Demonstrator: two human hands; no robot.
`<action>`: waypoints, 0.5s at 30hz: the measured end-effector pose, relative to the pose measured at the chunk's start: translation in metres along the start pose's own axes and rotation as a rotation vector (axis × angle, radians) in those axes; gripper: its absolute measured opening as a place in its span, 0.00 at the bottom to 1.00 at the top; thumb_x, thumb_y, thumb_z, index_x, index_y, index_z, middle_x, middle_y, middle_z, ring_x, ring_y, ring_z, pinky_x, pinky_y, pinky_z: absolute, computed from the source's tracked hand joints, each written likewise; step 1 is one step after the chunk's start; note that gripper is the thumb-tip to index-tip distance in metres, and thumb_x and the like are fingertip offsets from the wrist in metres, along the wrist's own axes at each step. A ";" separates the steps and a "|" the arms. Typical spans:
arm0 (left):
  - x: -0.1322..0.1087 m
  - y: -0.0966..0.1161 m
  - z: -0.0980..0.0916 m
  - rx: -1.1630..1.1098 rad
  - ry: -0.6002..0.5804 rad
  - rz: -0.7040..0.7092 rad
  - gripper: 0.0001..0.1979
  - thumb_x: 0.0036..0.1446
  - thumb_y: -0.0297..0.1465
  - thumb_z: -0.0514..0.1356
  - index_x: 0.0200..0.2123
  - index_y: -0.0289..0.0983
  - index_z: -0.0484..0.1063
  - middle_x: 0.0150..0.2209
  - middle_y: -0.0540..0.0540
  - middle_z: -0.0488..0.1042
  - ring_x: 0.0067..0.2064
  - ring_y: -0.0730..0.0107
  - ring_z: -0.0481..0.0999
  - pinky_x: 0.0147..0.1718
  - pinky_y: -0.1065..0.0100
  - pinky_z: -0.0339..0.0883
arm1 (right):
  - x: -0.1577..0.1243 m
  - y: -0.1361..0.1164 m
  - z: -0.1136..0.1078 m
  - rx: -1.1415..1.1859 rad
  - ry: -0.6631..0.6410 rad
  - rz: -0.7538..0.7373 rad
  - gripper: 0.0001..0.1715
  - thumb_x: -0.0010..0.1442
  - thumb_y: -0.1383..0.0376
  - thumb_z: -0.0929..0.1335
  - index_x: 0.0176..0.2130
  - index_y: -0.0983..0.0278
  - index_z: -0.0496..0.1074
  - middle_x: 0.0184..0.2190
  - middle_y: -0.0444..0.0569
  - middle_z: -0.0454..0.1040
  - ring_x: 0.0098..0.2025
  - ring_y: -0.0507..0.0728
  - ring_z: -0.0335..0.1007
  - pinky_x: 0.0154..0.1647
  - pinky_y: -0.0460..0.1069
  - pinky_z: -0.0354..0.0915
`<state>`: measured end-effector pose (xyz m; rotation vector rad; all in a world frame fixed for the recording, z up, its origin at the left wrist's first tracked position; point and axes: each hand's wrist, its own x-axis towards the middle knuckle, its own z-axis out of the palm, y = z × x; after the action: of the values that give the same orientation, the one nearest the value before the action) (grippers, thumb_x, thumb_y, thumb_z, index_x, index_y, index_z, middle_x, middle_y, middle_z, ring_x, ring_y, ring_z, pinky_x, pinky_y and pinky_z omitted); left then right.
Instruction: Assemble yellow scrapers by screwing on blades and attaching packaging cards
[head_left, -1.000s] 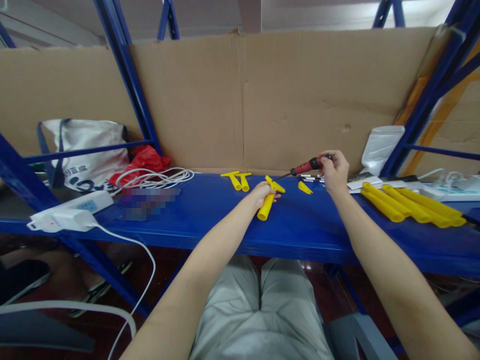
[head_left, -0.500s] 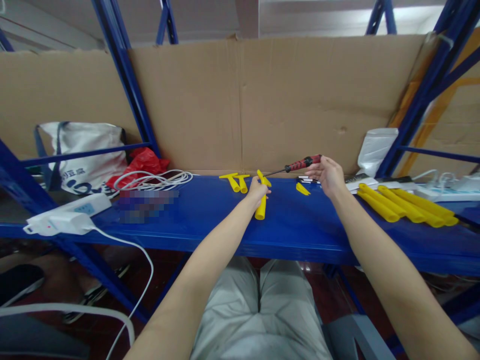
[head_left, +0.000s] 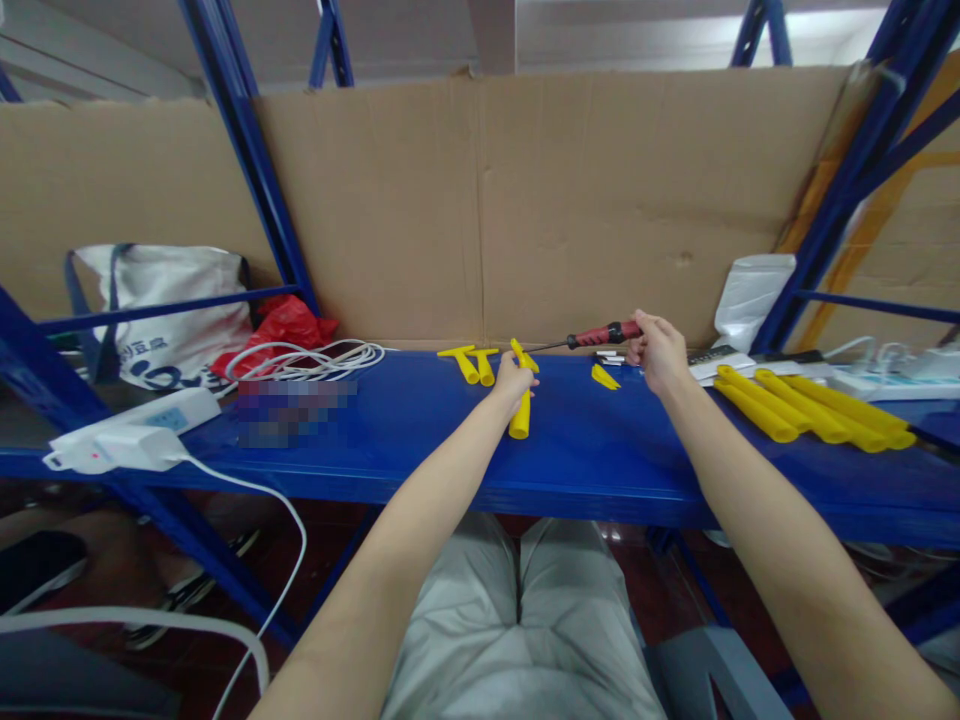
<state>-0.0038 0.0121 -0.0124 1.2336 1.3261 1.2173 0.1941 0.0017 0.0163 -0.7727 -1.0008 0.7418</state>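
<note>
My left hand (head_left: 514, 380) is closed around a yellow T-shaped handle (head_left: 520, 418), whose hollow round end points toward me. In my right hand (head_left: 660, 352) is a red and black screwdriver (head_left: 600, 336), gripped by the end of its handle. The thin shaft runs left to the top of the yellow T-shaped piece; its tip is hidden there. Two more yellow T-shaped handles (head_left: 469, 366) lie just left of my left hand. A small yellow flat piece (head_left: 604, 377) rests between my hands, near a few small light-coloured bits (head_left: 611, 357).
Several yellow tubes (head_left: 814, 410) lie at the right of the blue shelf (head_left: 600, 460). To the left are a white power strip (head_left: 135, 430), coiled white cable (head_left: 322, 358), a red plastic bag (head_left: 289, 325) and a cloth bag (head_left: 169, 315). Cardboard (head_left: 570, 200) stands behind.
The fingers of my right hand have curled closer around the screwdriver's end, and its handle has dipped slightly. My left hand and the yellow T-shaped handle have stayed in place.
</note>
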 end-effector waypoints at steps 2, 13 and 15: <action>0.000 0.000 0.000 -0.002 -0.001 -0.002 0.30 0.52 0.15 0.51 0.58 0.39 0.54 0.50 0.41 0.70 0.32 0.74 0.76 0.18 0.78 0.59 | -0.001 -0.001 0.000 0.003 -0.023 0.021 0.17 0.50 0.53 0.72 0.28 0.62 0.66 0.12 0.35 0.60 0.11 0.46 0.55 0.09 0.41 0.53; -0.001 0.001 0.000 0.003 0.003 -0.001 0.30 0.51 0.15 0.52 0.58 0.37 0.55 0.49 0.40 0.70 0.30 0.74 0.75 0.17 0.76 0.59 | 0.000 -0.001 0.000 0.042 -0.072 0.054 0.22 0.48 0.55 0.73 0.25 0.61 0.58 0.13 0.34 0.61 0.11 0.45 0.54 0.10 0.40 0.53; -0.001 0.001 0.000 0.001 -0.004 0.000 0.29 0.52 0.15 0.53 0.57 0.38 0.55 0.48 0.41 0.70 0.30 0.74 0.75 0.18 0.77 0.59 | 0.001 0.000 0.000 0.044 -0.051 0.071 0.23 0.47 0.54 0.73 0.24 0.61 0.57 0.12 0.34 0.59 0.11 0.45 0.53 0.10 0.41 0.52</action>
<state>-0.0032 0.0107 -0.0114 1.2361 1.3242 1.2133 0.1945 0.0023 0.0168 -0.7574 -1.0034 0.8457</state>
